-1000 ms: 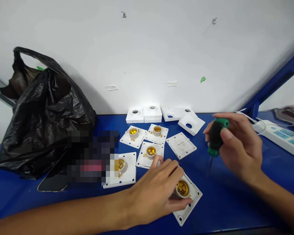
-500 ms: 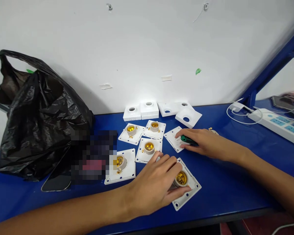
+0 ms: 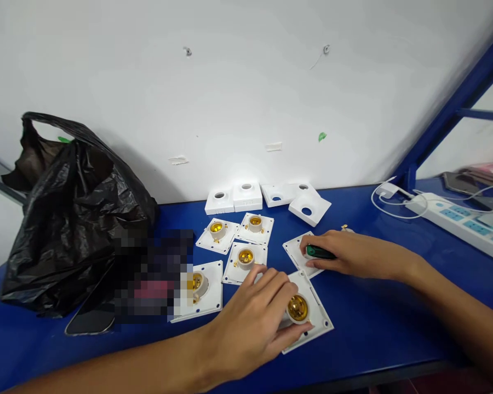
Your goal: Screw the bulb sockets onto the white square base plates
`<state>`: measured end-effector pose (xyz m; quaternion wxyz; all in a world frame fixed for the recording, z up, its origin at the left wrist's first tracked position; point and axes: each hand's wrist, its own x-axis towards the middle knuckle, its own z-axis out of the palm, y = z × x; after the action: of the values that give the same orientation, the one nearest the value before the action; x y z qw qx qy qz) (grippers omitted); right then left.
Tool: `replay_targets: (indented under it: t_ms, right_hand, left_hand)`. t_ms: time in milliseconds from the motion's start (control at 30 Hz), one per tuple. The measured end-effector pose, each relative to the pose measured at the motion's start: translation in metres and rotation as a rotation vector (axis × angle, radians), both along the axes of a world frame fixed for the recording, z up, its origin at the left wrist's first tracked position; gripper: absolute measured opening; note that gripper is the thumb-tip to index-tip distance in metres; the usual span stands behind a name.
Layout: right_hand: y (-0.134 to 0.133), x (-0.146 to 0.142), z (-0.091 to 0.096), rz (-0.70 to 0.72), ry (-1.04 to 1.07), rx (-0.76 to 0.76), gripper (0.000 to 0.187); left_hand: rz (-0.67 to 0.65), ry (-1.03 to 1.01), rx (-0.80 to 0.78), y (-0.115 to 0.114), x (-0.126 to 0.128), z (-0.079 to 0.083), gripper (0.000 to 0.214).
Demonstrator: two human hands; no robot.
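My left hand (image 3: 254,323) curls its thumb and fingers around a lamp socket (image 3: 298,308) with a brass-coloured inside, on a square white base plate (image 3: 318,323) near the table's front edge. Farther back, my right hand (image 3: 332,251) is closed on a green-and-black screwdriver handle (image 3: 319,252); its tip is not visible. The fingertips of that hand also touch another square white plate (image 3: 294,246), whose middle they cover. Left of my hands lie several more socket plates, among them one lamp-holder base (image 3: 245,260) close to my left fingers.
White square covers (image 3: 221,203) with round holes lie along the wall. A black plastic bag (image 3: 86,219) and a dark phone (image 3: 92,314) are at left. On the right are a power strip (image 3: 464,219) with a white cable and a small brass-trimmed part (image 3: 345,228) behind my right wrist.
The view has tilted upward. My right hand has drawn the white plate slightly right and nearer, against the plate under my left hand. The left hand keeps its hold.
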<state>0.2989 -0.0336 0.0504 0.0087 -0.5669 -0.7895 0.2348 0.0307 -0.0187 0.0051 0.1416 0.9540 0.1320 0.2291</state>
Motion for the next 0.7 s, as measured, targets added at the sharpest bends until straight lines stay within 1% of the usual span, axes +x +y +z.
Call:
replay_targets:
  t_ms: [67, 133, 233, 300, 367, 500, 600, 700]
  right_hand:
    - [-0.002, 0.005, 0.006, 0.017, -0.007, -0.028, 0.033]
    - [-0.004, 0.010, 0.013, 0.044, -0.005, -0.058, 0.034]
    - [-0.007, 0.017, 0.023, 0.080, -0.008, -0.099, 0.039]
    - [-0.010, 0.020, 0.028, 0.098, -0.018, -0.114, 0.043]
    - [-0.013, 0.020, 0.032, 0.125, -0.020, -0.124, 0.045]
    - [-0.019, 0.015, 0.036, 0.202, 0.030, -0.149, 0.046]
    - [-0.020, 0.012, 0.037, 0.259, 0.083, -0.189, 0.045]
    - [-0.017, 0.013, 0.038, 0.269, 0.140, -0.187, 0.035]
  left_hand:
    - [0.042, -0.016, -0.006, 0.001, 0.002, 0.010, 0.024]
    - [0.103, 0.013, 0.015, 0.008, 0.006, 0.023, 0.022]
    - [0.194, 0.050, 0.097, 0.027, 0.018, 0.039, 0.021]
    - [0.219, 0.073, 0.124, 0.043, 0.027, 0.044, 0.018]
    - [0.241, 0.099, 0.150, 0.056, 0.037, 0.043, 0.020]
    - [0.215, 0.184, 0.198, 0.071, 0.057, 0.032, 0.021]
    - [0.224, 0.226, 0.231, 0.075, 0.068, 0.027, 0.031]
    - [0.236, 0.231, 0.247, 0.068, 0.068, 0.028, 0.031]
